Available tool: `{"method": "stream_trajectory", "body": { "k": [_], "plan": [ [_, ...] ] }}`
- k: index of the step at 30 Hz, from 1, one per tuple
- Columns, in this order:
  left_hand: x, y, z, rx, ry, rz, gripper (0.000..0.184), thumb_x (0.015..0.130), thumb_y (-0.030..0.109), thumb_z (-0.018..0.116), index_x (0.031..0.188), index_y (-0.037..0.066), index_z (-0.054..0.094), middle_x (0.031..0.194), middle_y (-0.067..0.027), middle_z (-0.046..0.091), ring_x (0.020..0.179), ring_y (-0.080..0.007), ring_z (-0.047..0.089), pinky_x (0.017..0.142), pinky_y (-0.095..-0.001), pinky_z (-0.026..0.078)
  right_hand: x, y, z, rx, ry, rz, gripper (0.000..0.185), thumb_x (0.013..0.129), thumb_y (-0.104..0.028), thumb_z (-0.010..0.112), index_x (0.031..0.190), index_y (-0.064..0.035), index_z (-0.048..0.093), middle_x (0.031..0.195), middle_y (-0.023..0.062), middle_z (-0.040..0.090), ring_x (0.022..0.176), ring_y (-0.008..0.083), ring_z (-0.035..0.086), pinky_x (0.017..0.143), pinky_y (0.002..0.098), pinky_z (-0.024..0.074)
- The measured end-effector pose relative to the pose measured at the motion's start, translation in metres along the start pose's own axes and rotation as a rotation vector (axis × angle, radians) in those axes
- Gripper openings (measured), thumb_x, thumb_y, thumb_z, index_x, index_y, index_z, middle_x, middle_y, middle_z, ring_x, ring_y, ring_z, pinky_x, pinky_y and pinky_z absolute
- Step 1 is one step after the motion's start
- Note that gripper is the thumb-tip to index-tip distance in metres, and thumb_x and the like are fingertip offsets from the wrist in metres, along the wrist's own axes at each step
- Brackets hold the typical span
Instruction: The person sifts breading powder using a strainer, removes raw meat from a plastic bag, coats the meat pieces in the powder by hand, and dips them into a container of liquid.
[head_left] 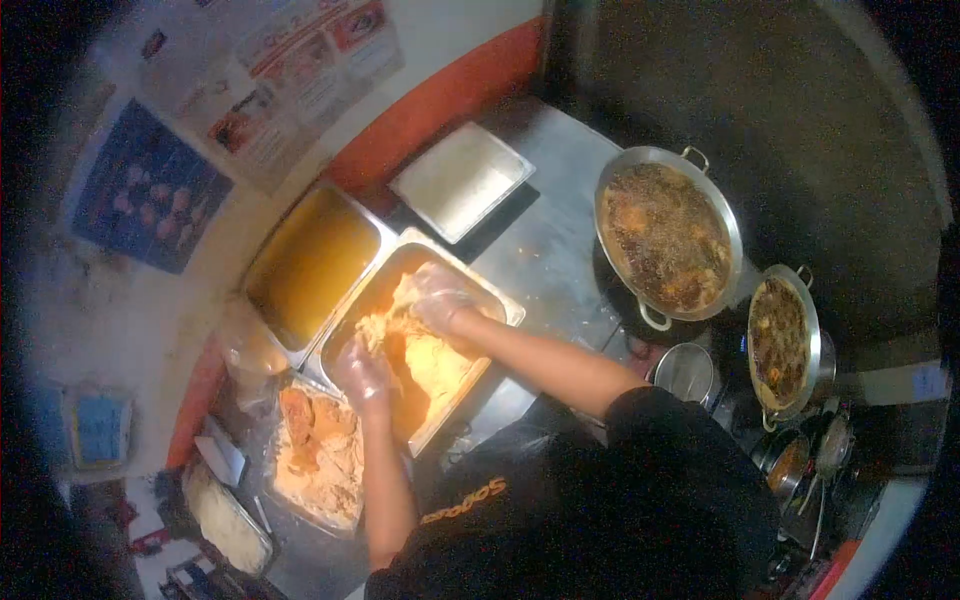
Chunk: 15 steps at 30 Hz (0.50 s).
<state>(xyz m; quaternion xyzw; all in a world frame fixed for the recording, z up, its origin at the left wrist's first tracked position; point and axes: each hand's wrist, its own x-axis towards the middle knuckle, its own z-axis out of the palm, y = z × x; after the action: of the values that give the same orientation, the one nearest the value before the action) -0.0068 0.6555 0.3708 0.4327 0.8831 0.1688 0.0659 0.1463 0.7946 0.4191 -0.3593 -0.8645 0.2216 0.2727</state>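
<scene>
A deep metal tray (511, 312) holds pale flour (430, 365). Over its far left part, my right hand (440, 298), in a clear plastic glove, is closed on a flour-coated piece (378, 328). My left hand (362, 374), gloved too, is at the tray's left side with its fingers closed against the lower end of the coated piece. The exact outline of the piece is hard to make out between the fingers. Beside the tray, a clear container (345, 515) holds flour and orange-brown battered pieces (305, 430).
A metal pan of yellow-brown liquid (315, 262) adjoins the flour tray. Behind lies a pale rectangular tray (465, 180). Two large pans of bubbling oil (668, 235) (780, 340) stand at the right, near a round strainer (685, 373). A long tray (228, 520) is at lower left.
</scene>
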Motion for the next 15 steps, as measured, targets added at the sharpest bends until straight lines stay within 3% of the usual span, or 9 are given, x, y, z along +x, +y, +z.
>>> {"method": "stream_trajectory", "body": {
  "k": [3,5,7,8,10,11,13,14,15],
  "plan": [
    [-0.008,-0.055,0.073,-0.336,0.344,0.204,0.027,0.085,0.016,0.055,0.105,-0.002,0.057,0.102,-0.0188,0.06,0.098,-0.0297,0.056,0.086,-0.0397,0.044,-0.018,0.041,0.039,-0.03,-0.119,-0.06,0.015,0.082,-0.016,0.054,0.086,-0.0079,0.066,0.079,0.0114,0.063,0.08,0.025,0.061,0.073,0.0376,0.0492],
    [0.002,-0.014,0.002,-0.344,-0.07,0.005,0.023,0.083,0.013,0.055,0.102,-0.001,0.058,0.092,-0.0176,0.061,0.088,-0.0314,0.058,0.082,-0.0415,0.045,-0.025,0.06,0.058,-0.073,-0.022,-0.216,0.016,0.083,-0.018,0.053,0.092,-0.0098,0.064,0.079,0.0092,0.061,0.079,0.0251,0.06,0.072,0.0395,0.0484],
    [-0.007,-0.008,0.004,-0.188,0.531,0.379,0.016,0.079,0.011,0.056,0.093,0.003,0.059,0.084,-0.0163,0.059,0.085,-0.0335,0.057,0.077,-0.0451,0.044,-0.02,0.038,0.029,0.027,-0.164,0.096,0.016,0.083,-0.02,0.055,0.089,-0.0098,0.065,0.079,0.0106,0.062,0.077,0.0264,0.06,0.07,0.0401,0.0483],
    [-0.005,-0.016,0.015,-0.163,0.544,0.336,0.016,0.079,0.011,0.056,0.093,0.003,0.059,0.084,-0.0163,0.059,0.085,-0.0335,0.057,0.077,-0.0451,0.044,-0.016,0.026,0.018,0.019,-0.25,0.264,0.016,0.082,-0.021,0.055,0.087,-0.0099,0.065,0.079,0.0113,0.062,0.076,0.0271,0.06,0.069,0.0404,0.0483],
    [-0.011,-0.034,0.042,-0.293,0.3,0.128,0.013,0.077,0.012,0.057,0.086,0.002,0.058,0.086,-0.0201,0.059,0.086,-0.0357,0.056,0.08,-0.0462,0.044,-0.016,0.013,0.01,-0.01,-0.35,0.434,0.017,0.082,-0.024,0.057,0.085,-0.0099,0.066,0.079,0.0127,0.063,0.073,0.0284,0.06,0.067,0.041,0.0483],
    [-0.006,-0.022,0.022,-0.29,0.334,0.114,0.013,0.077,0.012,0.057,0.086,0.002,0.058,0.086,-0.0201,0.059,0.086,-0.0357,0.056,0.08,-0.0462,0.044,-0.01,0.007,0.006,0.009,-0.352,0.467,0.018,0.082,-0.025,0.057,0.083,-0.01,0.067,0.079,0.0134,0.063,0.072,0.0291,0.06,0.066,0.0413,0.0482],
    [-0.011,0.017,-0.027,-0.195,0.199,0.161,0.016,0.076,0.014,0.058,0.086,0.001,0.059,0.085,-0.0219,0.06,0.085,-0.0381,0.057,0.083,-0.0454,0.045,-0.002,0.021,0.029,0.286,-0.285,0.442,0.02,0.08,-0.028,0.06,0.083,-0.0097,0.067,0.081,0.0139,0.064,0.074,0.0294,0.06,0.068,0.0412,0.0485],
    [-0.013,0.021,-0.003,-0.194,0.19,0.139,0.016,0.076,0.014,0.058,0.086,0.001,0.059,0.085,-0.0219,0.06,0.085,-0.0381,0.057,0.083,-0.0454,0.045,-0.013,0.026,0.04,0.569,-0.229,0.475,0.023,0.078,-0.031,0.062,0.083,-0.0094,0.067,0.083,0.0145,0.064,0.076,0.0296,0.061,0.071,0.0412,0.0488],
    [-0.008,0.021,0.037,-0.234,0.176,0.134,0.017,0.077,0.014,0.057,0.087,0.001,0.059,0.084,-0.022,0.06,0.086,-0.0382,0.057,0.085,-0.0463,0.044,-0.019,0.015,0.052,0.469,-0.204,0.438,0.023,0.077,-0.03,0.062,0.083,-0.0084,0.067,0.083,0.015,0.064,0.076,0.0298,0.061,0.07,0.0406,0.0491]
  ]
}}
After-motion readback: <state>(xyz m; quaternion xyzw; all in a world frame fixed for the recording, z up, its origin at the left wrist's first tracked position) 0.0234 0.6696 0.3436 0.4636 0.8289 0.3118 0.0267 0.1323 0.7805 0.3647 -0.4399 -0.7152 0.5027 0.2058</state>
